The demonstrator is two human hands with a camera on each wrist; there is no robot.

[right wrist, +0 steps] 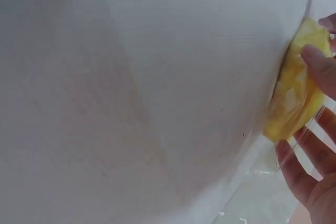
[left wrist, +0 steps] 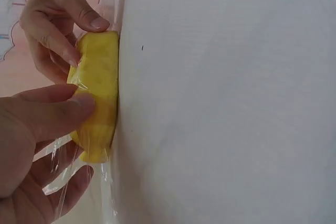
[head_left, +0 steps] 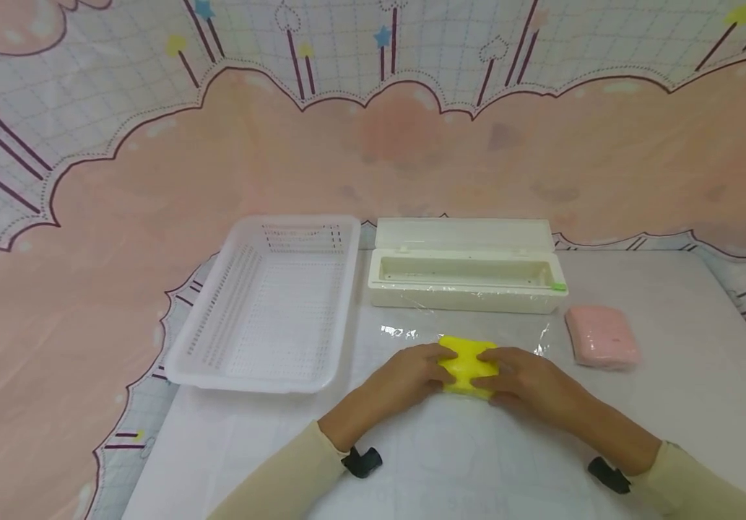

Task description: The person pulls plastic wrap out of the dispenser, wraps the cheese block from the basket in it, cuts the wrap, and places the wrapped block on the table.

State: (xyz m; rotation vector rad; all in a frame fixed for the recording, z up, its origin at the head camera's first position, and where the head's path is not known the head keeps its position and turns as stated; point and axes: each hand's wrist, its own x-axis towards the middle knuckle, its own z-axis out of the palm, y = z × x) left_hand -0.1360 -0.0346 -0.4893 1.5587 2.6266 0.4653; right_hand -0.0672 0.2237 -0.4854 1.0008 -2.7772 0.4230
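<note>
A soft-looking yellow block [head_left: 466,367] lies on the white table with clear plastic film around it. My left hand [head_left: 414,372] grips its left end, the thumb [left wrist: 79,109] pressing the side nearest me and other fingers around the far side. At the opposite end my right hand [head_left: 528,383] holds it, with its thumb [right wrist: 317,66] on the near side. Loose film trails from the block in both wrist views, where the yellow block [left wrist: 100,77] is partly hidden by the fingers. A sheet of clear film [head_left: 405,332] stretches over the table behind the hands.
Behind the hands stands a long white film dispenser box [head_left: 466,297], lid raised, with a small green piece on its right front edge. A white perforated basket [head_left: 262,386] sits to the left. To the right lies a pink film-wrapped block [head_left: 602,336]. A patterned cloth [head_left: 476,159] hangs behind.
</note>
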